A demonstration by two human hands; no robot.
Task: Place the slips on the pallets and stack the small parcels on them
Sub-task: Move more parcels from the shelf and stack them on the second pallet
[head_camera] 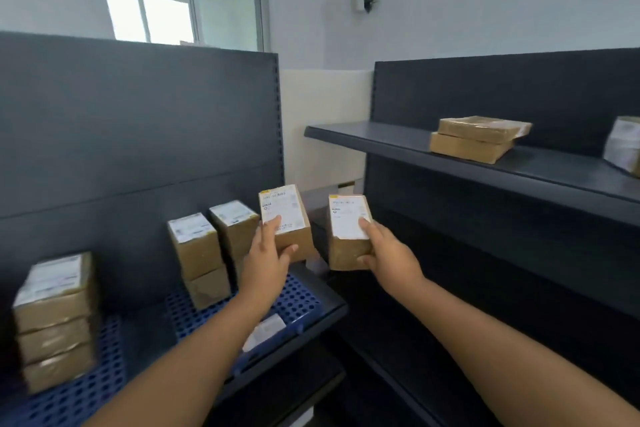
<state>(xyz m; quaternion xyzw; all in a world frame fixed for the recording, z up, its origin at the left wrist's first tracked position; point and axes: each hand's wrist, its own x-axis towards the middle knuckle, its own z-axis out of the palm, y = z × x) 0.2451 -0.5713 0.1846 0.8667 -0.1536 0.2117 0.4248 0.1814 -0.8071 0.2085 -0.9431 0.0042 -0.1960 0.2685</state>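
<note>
Head view: each hand's grip clamps one parcel, left hand (268,258) and right hand (388,255), above two blue pallets (294,302).

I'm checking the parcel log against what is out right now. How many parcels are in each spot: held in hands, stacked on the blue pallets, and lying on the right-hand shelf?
Held, one in the left hand and one in the right hand: 2
On the blue pallets, visible: 7
On the right-hand shelf, one cut off by the frame edge: 3
Total: 12
</note>
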